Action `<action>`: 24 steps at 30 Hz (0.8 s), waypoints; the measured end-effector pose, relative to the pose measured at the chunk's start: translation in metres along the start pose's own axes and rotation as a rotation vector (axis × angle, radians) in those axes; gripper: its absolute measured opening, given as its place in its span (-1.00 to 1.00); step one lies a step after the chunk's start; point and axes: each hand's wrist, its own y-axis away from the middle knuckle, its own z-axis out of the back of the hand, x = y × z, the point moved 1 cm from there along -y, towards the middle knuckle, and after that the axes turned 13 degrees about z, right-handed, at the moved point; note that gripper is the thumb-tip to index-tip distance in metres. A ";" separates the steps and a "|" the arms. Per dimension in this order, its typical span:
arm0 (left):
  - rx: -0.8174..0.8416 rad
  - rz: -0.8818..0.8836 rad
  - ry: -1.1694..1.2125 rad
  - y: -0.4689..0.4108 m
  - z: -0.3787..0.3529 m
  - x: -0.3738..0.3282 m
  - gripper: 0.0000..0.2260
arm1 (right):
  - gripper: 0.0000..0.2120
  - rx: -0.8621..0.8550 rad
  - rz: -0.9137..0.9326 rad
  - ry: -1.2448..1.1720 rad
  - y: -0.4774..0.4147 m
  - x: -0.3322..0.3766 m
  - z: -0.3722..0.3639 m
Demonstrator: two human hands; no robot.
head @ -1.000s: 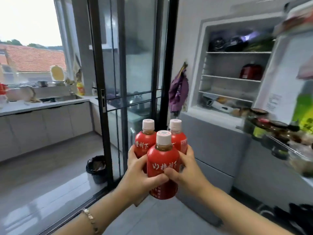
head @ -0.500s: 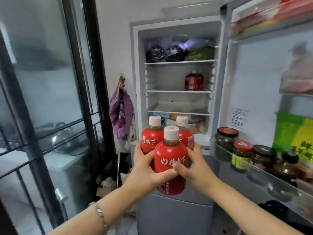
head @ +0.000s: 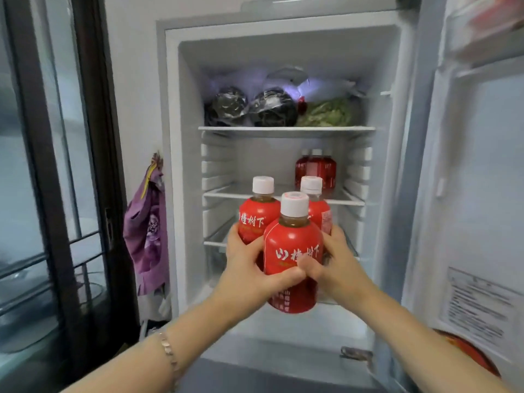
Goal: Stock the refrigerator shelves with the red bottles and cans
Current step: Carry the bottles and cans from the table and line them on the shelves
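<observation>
Both hands clasp a cluster of three red bottles with white caps in front of the open refrigerator (head: pixel 181 171). The nearest bottle (head: pixel 293 242) is in the middle, one (head: pixel 256 218) stands behind it on the left, another (head: pixel 317 205) behind on the right. My left hand (head: pixel 249 268) grips the cluster from the left, my right hand (head: pixel 331 262) from the right, and the thumbs meet on the front bottle. More red bottles (head: pixel 315 167) stand at the back right of the middle shelf (head: pixel 226 192). The held bottles hover level with that shelf's front edge.
The top shelf (head: pixel 286 128) holds dark wrapped bundles (head: pixel 249 107) and leafy greens (head: pixel 329 112). The open fridge door (head: pixel 476 194) stands at the right. A dark-framed glass sliding door (head: pixel 56 165) fills the left, with a purple cloth (head: pixel 147 231) hanging beside the fridge.
The view swung from the kitchen to face the fridge and came much closer. The three bottles, held the same way in both hands, rose toward the middle shelf.
</observation>
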 end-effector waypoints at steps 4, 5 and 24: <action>-0.025 -0.035 0.012 -0.089 0.006 0.000 -0.67 | -0.53 -0.058 0.000 0.004 -0.076 -0.031 0.015; -0.030 -0.041 0.010 -0.110 0.007 0.003 -0.67 | -0.56 -0.065 0.007 0.018 -0.094 -0.043 0.018; 0.209 0.110 -0.170 -0.360 -0.010 0.085 -0.49 | -0.64 -0.016 -0.259 -0.016 -0.255 -0.222 0.038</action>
